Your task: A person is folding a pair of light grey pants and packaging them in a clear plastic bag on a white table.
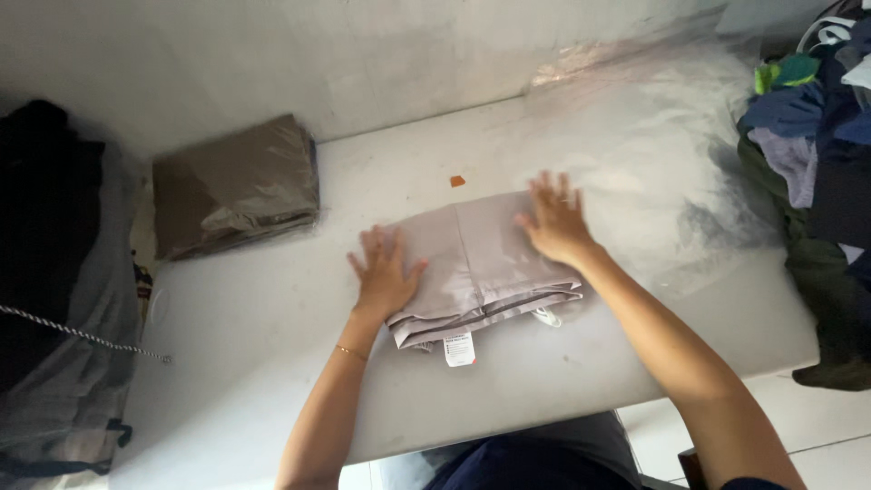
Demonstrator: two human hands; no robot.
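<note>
At the far left a heap of dark clothes [41, 227] with a speckled cord [82, 334] leans beside the white counter [272, 363]. Next along, a brown folded garment in a clear bag [234, 186] lies near the wall, well apart from the hands. In the middle of the counter sits the folded grey garment [485, 263], its white label [460, 349] hanging off the near edge. The left hand [386, 272] lies flat on the garment's left side, fingers [372, 245] spread wide, gripping nothing; a thin bracelet [349, 351] circles that wrist. The right hand [555, 218] presses palm down on the upper right part, fingers also splayed, holding nothing. Both forearms reach forward from the near edge. By the look of it the fold is being smoothed flat. Further right lies crinkled clear plastic [671, 136], then a pile of mixed clothes [817, 154].
</note>
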